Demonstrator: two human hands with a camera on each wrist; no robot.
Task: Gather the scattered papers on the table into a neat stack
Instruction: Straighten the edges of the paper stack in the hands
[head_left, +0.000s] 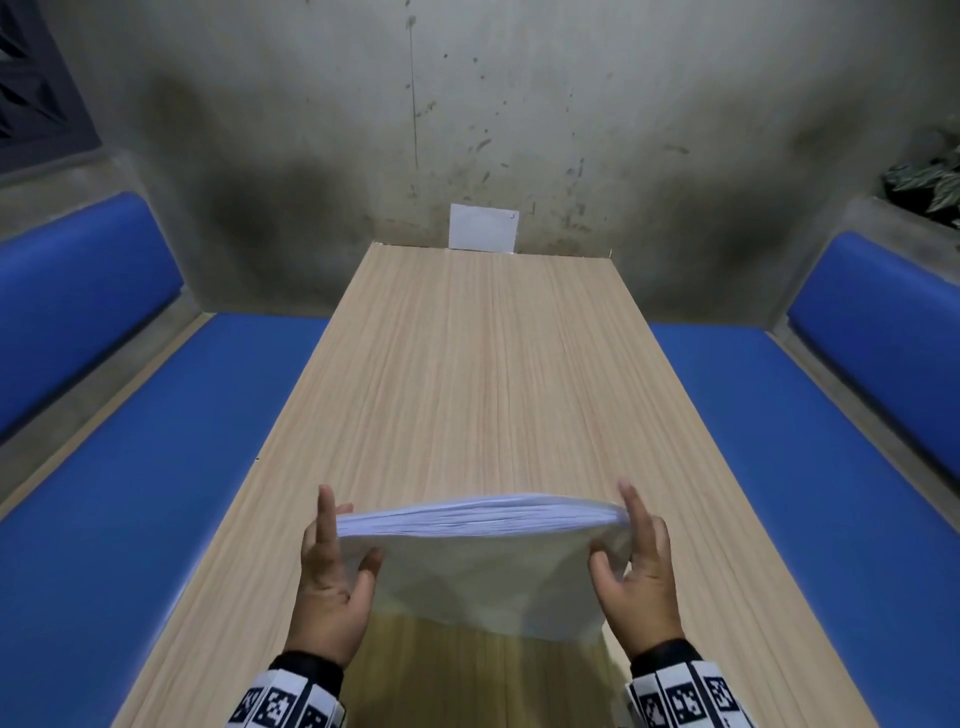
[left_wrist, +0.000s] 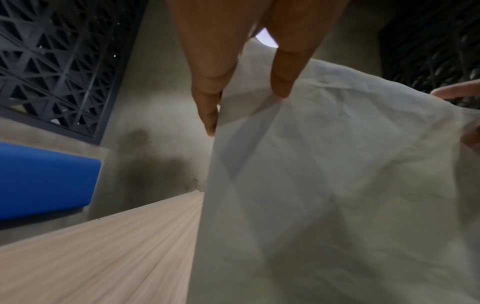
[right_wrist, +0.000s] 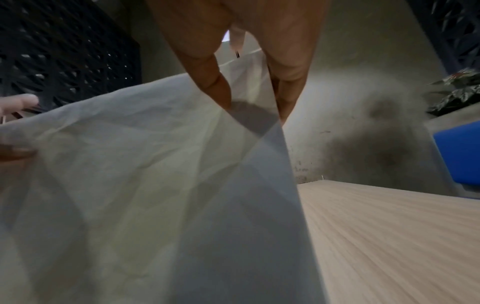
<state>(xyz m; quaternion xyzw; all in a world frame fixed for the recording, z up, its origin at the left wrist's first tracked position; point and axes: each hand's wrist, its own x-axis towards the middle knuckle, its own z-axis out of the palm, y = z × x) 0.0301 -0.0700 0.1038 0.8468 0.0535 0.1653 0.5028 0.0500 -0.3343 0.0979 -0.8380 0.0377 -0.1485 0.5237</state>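
A stack of white papers (head_left: 483, 566) stands on edge over the near end of the wooden table (head_left: 467, 364), its top edge bowed upward. My left hand (head_left: 332, 561) grips the stack's left side, thumb on the near face and fingers behind. My right hand (head_left: 636, 561) grips the right side the same way. In the left wrist view, my left fingers (left_wrist: 210, 82) pinch the creased papers (left_wrist: 324, 174). The right wrist view has my right fingers (right_wrist: 215, 82) pinching the sheets (right_wrist: 142, 174). Whether the lower edge touches the table I cannot tell.
A single white sheet (head_left: 483, 227) is fixed to the stained concrete wall beyond the table's far end. Blue padded benches (head_left: 130, 441) (head_left: 831, 441) run along both sides. A potted plant (head_left: 930, 182) sits on the ledge at the back right.
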